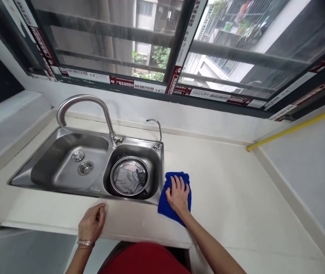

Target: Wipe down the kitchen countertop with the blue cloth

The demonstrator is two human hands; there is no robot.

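A blue cloth lies folded on the countertop, against the right rim of the sink. My right hand rests palm down on top of it, fingers spread over the fabric. Near the front edge of the counter, below the sink, my left hand is loosely curled closed, and nothing shows in it. In the right basin of the steel sink stands a round pot with a strainer in it, and a grey mesh cloth lies inside.
A large curved faucet rises behind the basins, with a small thin tap to its right. Two drain fittings sit in the left basin. The pale countertop runs right to a wall with a yellow pipe. Windows line the back.
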